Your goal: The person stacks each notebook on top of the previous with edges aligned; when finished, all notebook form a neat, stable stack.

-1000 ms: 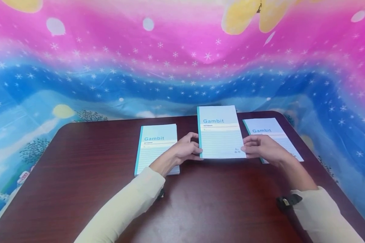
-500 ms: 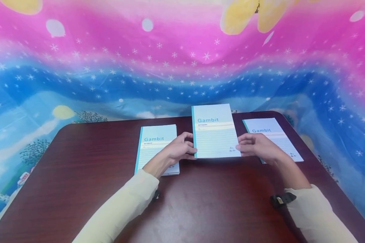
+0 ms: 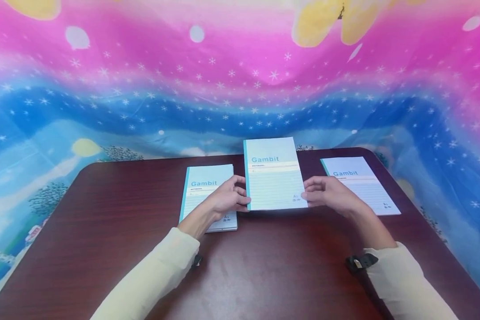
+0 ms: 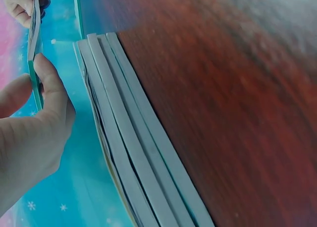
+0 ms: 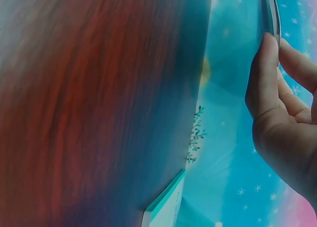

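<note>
A notebook (image 3: 272, 178) with a pale cover, a teal spine and "Gambit" printed on it is held up above the table by both hands. My left hand (image 3: 230, 195) pinches its spine edge near the lower corner; in the left wrist view the thumb and fingers (image 4: 49, 78) clasp the teal edge. My right hand (image 3: 330, 193) pinches the opposite edge, low down, and the right wrist view shows that edge between thumb and fingers (image 5: 270, 53). Left of the held notebook lies a stack of notebooks (image 3: 206, 175), partly covered by my left hand and forearm.
Another Gambit notebook (image 3: 364, 191) lies at the right of the dark red wooden table (image 3: 264, 266), partly behind my right hand. The notebook stack's page edges (image 4: 124, 113) show several layers. A pink and blue patterned cloth (image 3: 240, 89) hangs behind the table.
Both hands have moved left with the notebook between them, closer to the stack and away from the notebook on the right. The grip looks the same.
</note>
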